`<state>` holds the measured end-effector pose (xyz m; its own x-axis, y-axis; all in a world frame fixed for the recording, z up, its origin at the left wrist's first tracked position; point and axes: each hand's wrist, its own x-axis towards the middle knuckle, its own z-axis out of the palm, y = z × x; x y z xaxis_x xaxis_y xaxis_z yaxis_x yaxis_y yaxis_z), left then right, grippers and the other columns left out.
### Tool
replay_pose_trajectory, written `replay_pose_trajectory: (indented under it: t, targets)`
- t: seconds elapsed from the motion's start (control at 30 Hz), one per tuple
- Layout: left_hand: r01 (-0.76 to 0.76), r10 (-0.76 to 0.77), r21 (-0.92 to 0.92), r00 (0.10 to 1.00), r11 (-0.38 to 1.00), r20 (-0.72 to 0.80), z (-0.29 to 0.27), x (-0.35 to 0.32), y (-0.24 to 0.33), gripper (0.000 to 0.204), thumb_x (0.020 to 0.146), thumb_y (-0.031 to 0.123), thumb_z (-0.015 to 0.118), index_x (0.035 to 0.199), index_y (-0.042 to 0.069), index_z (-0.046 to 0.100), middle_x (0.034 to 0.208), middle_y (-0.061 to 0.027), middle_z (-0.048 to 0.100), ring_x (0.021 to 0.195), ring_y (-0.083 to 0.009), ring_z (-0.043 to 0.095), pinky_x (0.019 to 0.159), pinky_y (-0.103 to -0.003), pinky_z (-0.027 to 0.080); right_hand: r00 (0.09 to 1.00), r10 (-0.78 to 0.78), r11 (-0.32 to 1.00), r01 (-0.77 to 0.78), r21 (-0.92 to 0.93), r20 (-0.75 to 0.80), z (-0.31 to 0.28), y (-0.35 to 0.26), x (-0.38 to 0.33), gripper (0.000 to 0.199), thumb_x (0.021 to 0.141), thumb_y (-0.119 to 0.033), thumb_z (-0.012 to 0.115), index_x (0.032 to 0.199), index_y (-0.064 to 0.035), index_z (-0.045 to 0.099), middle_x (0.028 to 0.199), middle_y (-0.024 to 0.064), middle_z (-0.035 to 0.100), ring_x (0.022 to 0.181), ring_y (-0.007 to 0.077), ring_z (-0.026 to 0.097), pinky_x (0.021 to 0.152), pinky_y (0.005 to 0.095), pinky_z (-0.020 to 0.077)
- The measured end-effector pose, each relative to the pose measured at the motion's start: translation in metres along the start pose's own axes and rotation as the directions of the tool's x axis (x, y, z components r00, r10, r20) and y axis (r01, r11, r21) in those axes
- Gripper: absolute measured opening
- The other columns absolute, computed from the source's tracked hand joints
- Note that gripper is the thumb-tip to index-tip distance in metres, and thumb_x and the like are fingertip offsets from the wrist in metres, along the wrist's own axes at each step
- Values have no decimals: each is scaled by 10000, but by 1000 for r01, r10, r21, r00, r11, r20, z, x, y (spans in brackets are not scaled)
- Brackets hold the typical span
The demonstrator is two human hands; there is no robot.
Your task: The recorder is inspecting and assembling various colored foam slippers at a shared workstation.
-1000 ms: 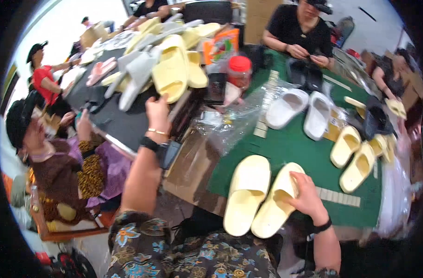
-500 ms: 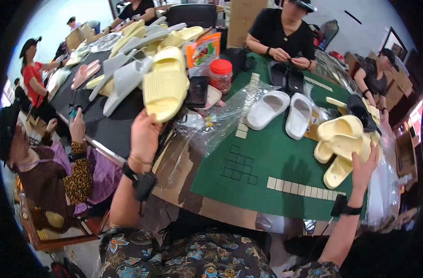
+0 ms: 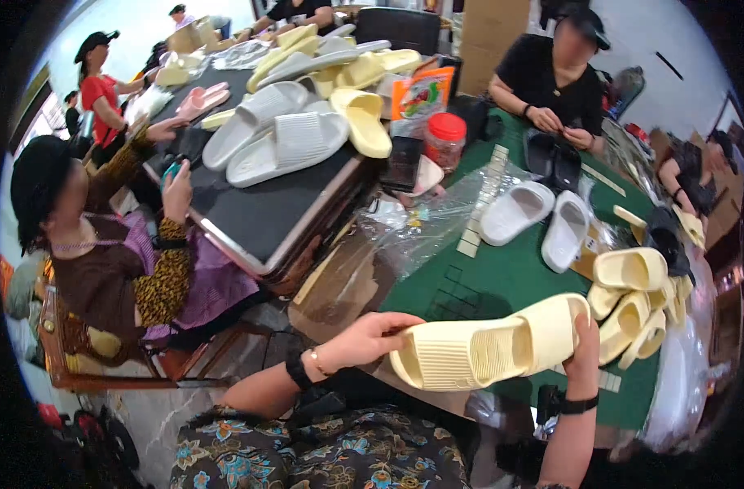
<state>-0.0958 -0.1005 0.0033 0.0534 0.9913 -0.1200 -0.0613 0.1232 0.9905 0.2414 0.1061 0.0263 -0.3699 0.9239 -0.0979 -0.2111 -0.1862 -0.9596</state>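
Observation:
My left hand point(image 3: 374, 336) grips a pale yellow slide sandal point(image 3: 441, 357) by its left end, fingers behind and thumb near the edge. A second pale yellow slide sandal point(image 3: 551, 330) is in my right hand point(image 3: 584, 350), held at its right end. Both sandals lie roughly in line above the near part of the green mat point(image 3: 421, 289), their inner ends meeting or overlapping; the exact contact is hidden. To the right, a heap of yellow slide sandals point(image 3: 629, 269) rests on the mat. A pair of white sandals point(image 3: 517, 213) stands beyond, beside clear plastic film point(image 3: 405, 236).
Grey and yellow sandals pile on a dark table point(image 3: 250, 216) to the left, near a red-lidded jar point(image 3: 445, 140) and a black phone-like object point(image 3: 403, 163). Across the mat, a person point(image 3: 551, 81) handles black sandals point(image 3: 551, 159). Another person point(image 3: 103, 236) sits at the left.
My left hand has brought its yellow sandal from the pile down in front of me. My right hand has lifted a yellow sandal from the heap and moved left and nearer.

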Motion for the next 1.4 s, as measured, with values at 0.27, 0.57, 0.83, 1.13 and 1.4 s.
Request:
replay_pose_trajectory:
  t: [0.27, 0.57, 0.83, 1.13, 1.4]
  targets:
    - [-70, 22, 522, 995, 850, 98, -26, 1, 25, 336, 893, 74, 541, 1219, 29, 609, 1120, -182, 645, 1049, -300, 624, 910, -372, 478, 981, -29, 946, -34, -321, -189, -44, 1, -16, 245, 936, -103, 537, 1132, 33, 594, 1018, 98, 663, 858, 164, 640, 748, 297, 533]
    - [-275, 580, 787, 805, 553, -126, 25, 87, 49, 506, 827, 179, 695, 1286, 50, 525, 1258, -152, 534, 1162, -350, 490, 990, -429, 417, 985, -171, 832, 135, -539, -17, -17, -10, 17, 372, 907, -65, 542, 1265, 33, 517, 1130, 129, 625, 1018, 185, 583, 872, 317, 483]
    - [-150, 330, 827, 943, 542, -45, 65, 34, -9, 765, 763, 364, 758, 1368, 52, 409, 1381, -242, 414, 1254, -418, 440, 997, -496, 422, 998, 67, 469, -27, -883, 5, 3, 9, -18, 762, 747, -229, 760, 1377, 23, 411, 1330, 224, 490, 1199, 300, 515, 1001, 385, 431]
    - [-233, 409, 785, 912, 574, -29, 32, 42, -17, 625, 784, 224, 712, 1320, 5, 477, 1289, -234, 523, 1183, -388, 513, 985, -445, 439, 990, 127, 540, -19, -842, 59, 20, 15, -32, 702, 761, -128, 727, 1379, 4, 419, 1327, 191, 485, 1192, 300, 516, 888, 379, 520]
    - [405, 380, 838, 757, 365, -532, -80, 14, 8, 178, 808, 140, 638, 967, 70, 678, 885, -135, 644, 870, -331, 635, 761, -424, 518, 995, 88, 609, -26, -793, 35, 6, 25, -37, 545, 818, -81, 661, 1331, -48, 480, 1354, 112, 455, 1157, 255, 509, 822, 336, 532]
